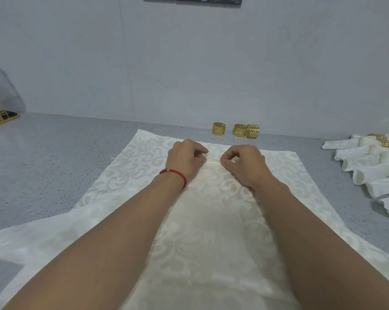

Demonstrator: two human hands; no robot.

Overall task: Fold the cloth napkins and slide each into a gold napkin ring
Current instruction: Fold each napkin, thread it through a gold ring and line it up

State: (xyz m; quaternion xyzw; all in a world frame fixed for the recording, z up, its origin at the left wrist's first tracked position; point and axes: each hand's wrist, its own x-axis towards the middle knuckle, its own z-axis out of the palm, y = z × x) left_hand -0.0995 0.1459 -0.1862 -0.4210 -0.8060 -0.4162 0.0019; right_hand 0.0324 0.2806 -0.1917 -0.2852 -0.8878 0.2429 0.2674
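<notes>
**Head view: both hands at the far edge of a folded strip, where the fold could slip**

Head camera showed, far left on the grey counter [54,157], a gold wire rack [1,118], well apart from the work. A cream damask napkin [126,166] lay spread flat across the middle, with a narrower folded layer running down its centre from the far side toward the person.

The left hand [185,161], with a red bracelet [174,175] at its wrist, had its fingers curled down onto the far end of that folded layer; it appeared to pinch the edge, though the fingertips were hidden. The right hand [242,165], just beside it, was curled the same way, thumb and forefinger nipping the raised crease between the two hands.

Three loose gold napkin rings [236,130] stood beyond the cloth against the wall, two of them touching. On the far right lay a row of finished napkins [368,166], rolled and ringed.

Judging from this, the risk was uneven tension: if one hand pulled harder, the strip would skew and its edges would stop matching. The slippery weave could also let the lower layer drag, leaving a bundle too bulky or lopsided for a ring. A wide sweep could knock the nearby rings.
</notes>
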